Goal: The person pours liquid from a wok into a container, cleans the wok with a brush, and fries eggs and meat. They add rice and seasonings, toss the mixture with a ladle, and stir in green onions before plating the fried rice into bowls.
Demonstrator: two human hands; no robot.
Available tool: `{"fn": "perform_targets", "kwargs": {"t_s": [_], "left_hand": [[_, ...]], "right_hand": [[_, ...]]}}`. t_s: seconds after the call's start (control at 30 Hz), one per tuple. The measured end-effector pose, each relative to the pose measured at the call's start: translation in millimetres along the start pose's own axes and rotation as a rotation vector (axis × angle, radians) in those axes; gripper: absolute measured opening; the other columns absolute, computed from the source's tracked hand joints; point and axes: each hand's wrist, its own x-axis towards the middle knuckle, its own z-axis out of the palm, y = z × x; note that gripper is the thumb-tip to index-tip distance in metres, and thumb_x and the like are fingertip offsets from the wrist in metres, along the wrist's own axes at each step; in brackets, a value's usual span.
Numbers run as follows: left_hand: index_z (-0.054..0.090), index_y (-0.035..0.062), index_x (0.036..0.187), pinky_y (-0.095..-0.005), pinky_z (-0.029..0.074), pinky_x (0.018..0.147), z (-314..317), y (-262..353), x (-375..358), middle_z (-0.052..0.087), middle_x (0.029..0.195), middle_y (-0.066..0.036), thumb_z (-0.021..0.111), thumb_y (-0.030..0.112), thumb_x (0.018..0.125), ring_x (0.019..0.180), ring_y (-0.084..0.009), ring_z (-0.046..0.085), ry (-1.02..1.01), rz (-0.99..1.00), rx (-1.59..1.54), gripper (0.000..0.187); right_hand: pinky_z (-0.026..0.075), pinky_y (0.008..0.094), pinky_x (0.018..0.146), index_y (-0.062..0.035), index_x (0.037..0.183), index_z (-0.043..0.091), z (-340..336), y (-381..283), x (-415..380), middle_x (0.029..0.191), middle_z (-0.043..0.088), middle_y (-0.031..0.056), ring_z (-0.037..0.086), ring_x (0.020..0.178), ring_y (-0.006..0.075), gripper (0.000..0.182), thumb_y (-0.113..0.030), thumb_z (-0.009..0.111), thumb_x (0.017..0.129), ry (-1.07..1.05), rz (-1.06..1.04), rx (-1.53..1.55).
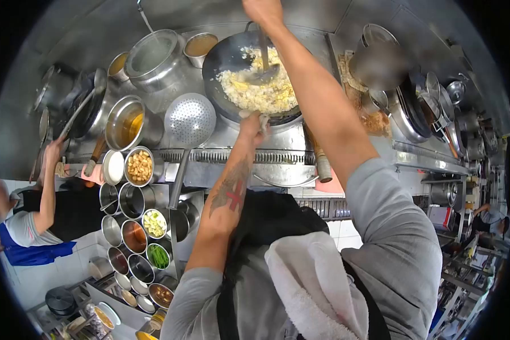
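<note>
A dark wok stands on the range, with rice and yellow egg spread across its bottom. My left hand is closed at the wok's near rim, gripping it through a pale folded cloth. Above the far side, my right hand is wrapped around the upright handle of a ladle, its fingers partly cut off by the frame edge. The ladle's head rests in the egg and rice. Left of the wok lies a perforated strainer, its handle pointing toward me.
Metal pots and a pot of yellow liquid stand left. Below them are ingredient tins, including cut pieces and chopped greens. At far left a co-worker's hand holds a long-handled tool. Stacked pans stand right.
</note>
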Motion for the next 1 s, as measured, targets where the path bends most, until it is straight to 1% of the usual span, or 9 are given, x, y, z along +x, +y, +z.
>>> {"fn": "perform_targets", "kwargs": {"t_s": [0.13,0.23,0.33,0.43,0.57,0.63,0.8,0.9,1.0], "left_hand": [[0.055,-0.0016,0.093,-0.0360,0.041,0.046,2,9,10,0.058,0.075,-0.013,0.043,0.019,0.098,0.055,-0.0203,0.051,-0.051,0.046,0.023,0.024],[0.054,0.0003,0.095,-0.0350,0.041,0.047,6,6,-3,0.057,0.075,-0.012,0.043,0.018,0.097,0.054,-0.0197,0.049,-0.064,0.000,0.001,0.021],[0.055,0.0017,0.096,-0.0338,0.043,0.049,17,15,-6,0.057,0.075,-0.011,0.044,0.018,0.096,0.055,-0.0190,0.048,-0.046,0.028,0.043,0.020],[0.055,0.0025,0.093,-0.0335,0.044,0.049,12,7,5,0.058,0.076,-0.012,0.044,0.018,0.095,0.056,-0.0196,0.050,-0.084,-0.002,-0.004,0.019],[0.055,0.0061,0.089,-0.0330,0.044,0.049,12,13,26,0.058,0.074,-0.009,0.044,0.018,0.095,0.056,-0.0195,0.052,-0.108,-0.057,-0.058,0.017],[0.055,0.0067,0.088,-0.0332,0.046,0.050,-10,10,29,0.058,0.073,-0.007,0.043,0.017,0.097,0.058,-0.0192,0.054,-0.167,-0.076,0.235,0.018],[0.053,0.0127,0.091,-0.0293,0.041,0.043,-7,-29,-144,0.051,0.068,-0.002,0.040,0.017,0.100,0.056,-0.0159,0.050,0.046,-0.009,0.016,0.016],[0.051,0.0126,0.092,-0.0297,0.043,0.045,-29,-34,-155,0.053,0.074,-0.005,0.042,0.018,0.100,0.061,-0.0160,0.052,-0.341,-0.018,-0.214,0.013],[0.053,0.0073,0.092,-0.0317,0.048,0.050,27,16,-118,0.059,0.080,-0.008,0.044,0.019,0.100,0.066,-0.0183,0.057,-0.040,-0.017,0.005,0.017]], "right_hand": [[0.050,0.0389,0.061,0.0028,0.066,0.061,-40,-31,-88,0.059,0.061,0.0212,0.066,0.061,0.0312,0.043,-0.035,0.061,0.085,-0.100,-0.224,0.253],[0.041,0.0422,0.050,0.0023,0.067,0.061,-71,8,-27,0.053,0.056,0.0122,0.056,0.049,0.0239,0.046,-0.037,0.058,0.090,-0.094,0.303,-0.117],[0.039,0.0370,0.049,-0.0020,0.071,0.062,-153,-45,-42,0.056,0.054,0.0025,0.049,0.051,0.0147,0.042,-0.037,0.055,0.093,0.267,0.139,0.138],[0.038,0.0344,0.050,-0.0030,0.071,0.058,-116,63,-32,0.058,0.053,0.0014,0.048,0.051,0.0136,0.039,-0.035,0.056,0.094,0.045,0.243,-0.183],[0.038,0.0334,0.050,-0.0059,0.069,0.055,-119,-45,-95,0.057,0.049,0.0008,0.050,0.051,0.0154,0.038,-0.035,0.058,0.093,0.102,0.243,0.121],[0.037,0.0300,0.045,-0.0049,0.059,0.045,-89,40,-113,0.051,0.047,0.0018,0.045,0.045,0.0124,0.041,-0.021,0.057,0.095,0.040,0.150,0.670],[0.033,0.0282,0.044,-0.0089,0.058,0.041,-108,-89,-164,0.052,0.041,-0.0013,0.038,0.044,0.0096,0.039,-0.016,0.056,0.092,0.042,0.277,0.392],[0.042,0.0379,0.051,0.0023,0.076,0.060,-128,-152,-133,0.061,0.059,0.0098,0.062,0.058,0.0211,0.039,-0.034,0.059,0.092,0.001,0.358,-0.007],[0.039,0.0349,0.049,0.0004,0.068,0.053,-93,-79,-107,0.056,0.053,0.0062,0.054,0.052,0.0173,0.037,-0.027,0.059,0.092,0.226,0.078,-0.043]]}}
